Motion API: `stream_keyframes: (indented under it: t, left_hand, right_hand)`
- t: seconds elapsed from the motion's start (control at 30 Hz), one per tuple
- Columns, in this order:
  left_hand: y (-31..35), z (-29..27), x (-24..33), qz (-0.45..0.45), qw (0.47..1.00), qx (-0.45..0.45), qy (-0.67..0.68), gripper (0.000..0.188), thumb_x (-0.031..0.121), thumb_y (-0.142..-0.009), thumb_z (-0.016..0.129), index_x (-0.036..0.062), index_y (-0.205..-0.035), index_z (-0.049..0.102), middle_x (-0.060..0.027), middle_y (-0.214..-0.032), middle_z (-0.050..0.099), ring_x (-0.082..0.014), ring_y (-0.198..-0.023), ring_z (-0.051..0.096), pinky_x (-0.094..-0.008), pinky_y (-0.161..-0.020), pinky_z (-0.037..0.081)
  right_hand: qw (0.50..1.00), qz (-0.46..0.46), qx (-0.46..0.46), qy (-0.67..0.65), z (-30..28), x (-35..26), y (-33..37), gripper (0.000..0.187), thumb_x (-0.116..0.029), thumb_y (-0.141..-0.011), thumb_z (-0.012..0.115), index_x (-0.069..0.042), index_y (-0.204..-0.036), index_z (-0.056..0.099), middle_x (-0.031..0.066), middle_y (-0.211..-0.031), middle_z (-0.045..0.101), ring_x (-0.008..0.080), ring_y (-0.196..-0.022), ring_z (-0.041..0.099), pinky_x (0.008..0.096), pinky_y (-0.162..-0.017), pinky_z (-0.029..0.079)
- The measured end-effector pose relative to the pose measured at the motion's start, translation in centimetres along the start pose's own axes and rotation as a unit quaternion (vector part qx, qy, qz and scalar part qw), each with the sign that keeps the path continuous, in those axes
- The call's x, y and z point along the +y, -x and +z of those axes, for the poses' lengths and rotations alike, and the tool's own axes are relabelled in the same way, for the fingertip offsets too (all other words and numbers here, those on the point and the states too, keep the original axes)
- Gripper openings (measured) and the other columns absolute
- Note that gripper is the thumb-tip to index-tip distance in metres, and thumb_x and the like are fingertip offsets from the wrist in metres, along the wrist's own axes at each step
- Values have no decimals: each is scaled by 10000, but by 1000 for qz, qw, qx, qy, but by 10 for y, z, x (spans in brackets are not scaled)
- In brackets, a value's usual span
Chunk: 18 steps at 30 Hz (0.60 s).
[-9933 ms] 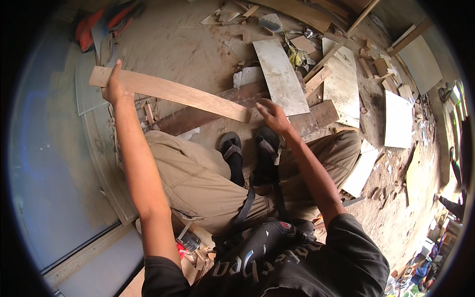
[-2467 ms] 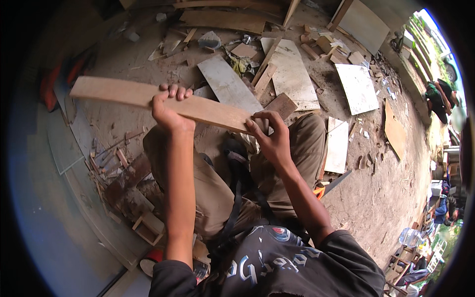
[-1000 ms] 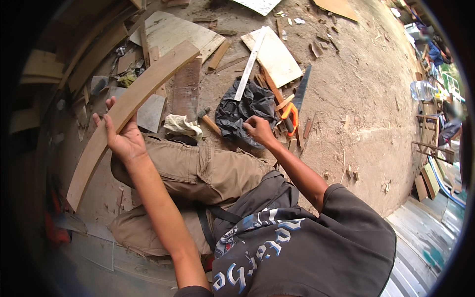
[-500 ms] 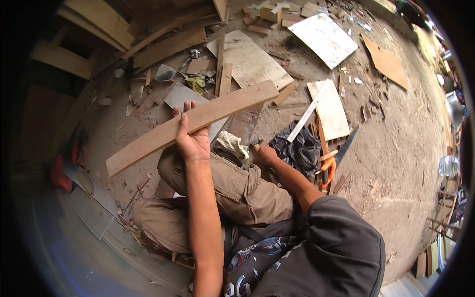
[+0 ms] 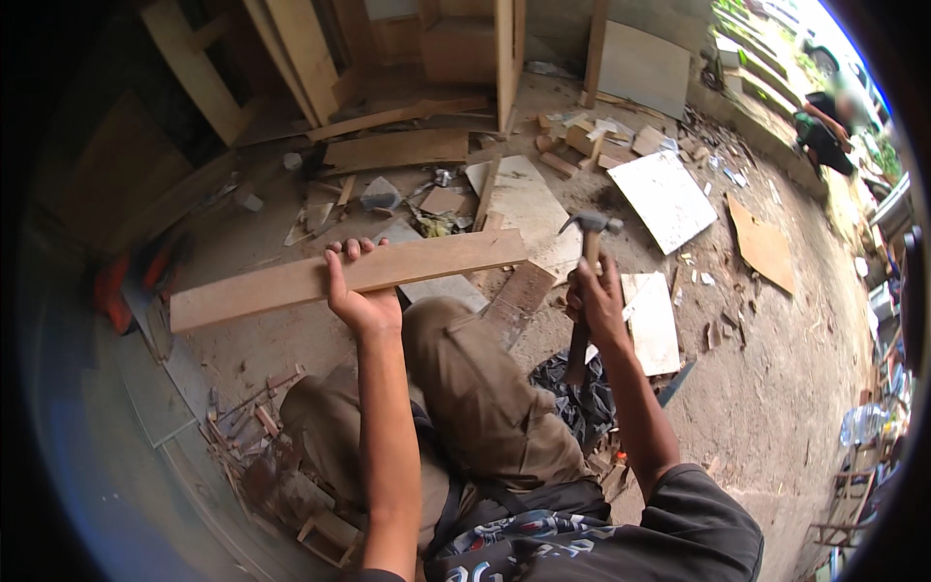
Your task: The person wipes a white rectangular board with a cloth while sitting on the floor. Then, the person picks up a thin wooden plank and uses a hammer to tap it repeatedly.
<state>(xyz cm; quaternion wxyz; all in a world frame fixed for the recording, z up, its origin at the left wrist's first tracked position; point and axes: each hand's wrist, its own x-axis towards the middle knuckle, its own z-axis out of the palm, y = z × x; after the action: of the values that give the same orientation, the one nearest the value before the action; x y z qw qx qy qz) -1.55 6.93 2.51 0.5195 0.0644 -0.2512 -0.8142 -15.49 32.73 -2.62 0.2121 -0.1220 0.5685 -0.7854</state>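
A long flat wooden board (image 5: 446, 254) is gripped near its middle by my left hand (image 5: 367, 303), its right end tilted slightly up. My right hand (image 5: 599, 296) is closed around the handle of a claw hammer (image 5: 590, 225), held upright with the metal head at the top. Board and hammer are apart, the hammer to the right of the board's end. Below my right hand a crumpled black plastic bag (image 5: 582, 412) lies on the ground, partly hidden by my knee and arm.
A white panel (image 5: 665, 202) and a brown offcut (image 5: 761, 244) lie on the dirt floor. Wooden cabinet frames (image 5: 456, 53) stand at the back. A saw blade (image 5: 676, 384) shows beside my right forearm. Another person (image 5: 827, 128) sits at the far right.
My right hand has come up from the ground, now with the hammer in it. The board has dropped slightly and turned closer to level. My view has tilted up toward the cabinets.
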Motion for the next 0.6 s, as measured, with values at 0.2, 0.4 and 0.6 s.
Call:
stream_keyframes:
  t: [0.2, 0.4, 0.6]
  left_hand:
    - [-22, -14, 90, 38, 999, 15, -15, 481, 609, -903, 494, 134, -864, 431, -12, -715, 365, -195, -713, 409, -416, -763, 407]
    - [-26, -74, 132, 19, 993, 57, -98, 583, 704, -867, 482, 125, -823, 427, -10, -687, 373, -178, -655, 400, -344, -684, 395]
    - [-6, -134, 139, 26, 986, 119, -117, 595, 710, -861, 485, 118, -837, 427, -17, -707, 370, -184, -677, 396, -324, -674, 365]
  right_hand:
    - [985, -27, -136, 102, 82, -19, 30, 544, -220, -1009, 503, -111, -1489, 272, 12, -744, 551, 60, -489, 454, 217, -401, 355]
    - [957, 97, -233, 143, 147, 77, 71, 485, -201, -1000, 519, -62, -1441, 373, 11, -713, 548, 62, -511, 461, 226, -420, 368]
    - [941, 201, -241, 124, 173, 114, 96, 412, -219, -1020, 462, -72, -1396, 379, 16, -739, 497, 75, -460, 432, 246, -368, 362]
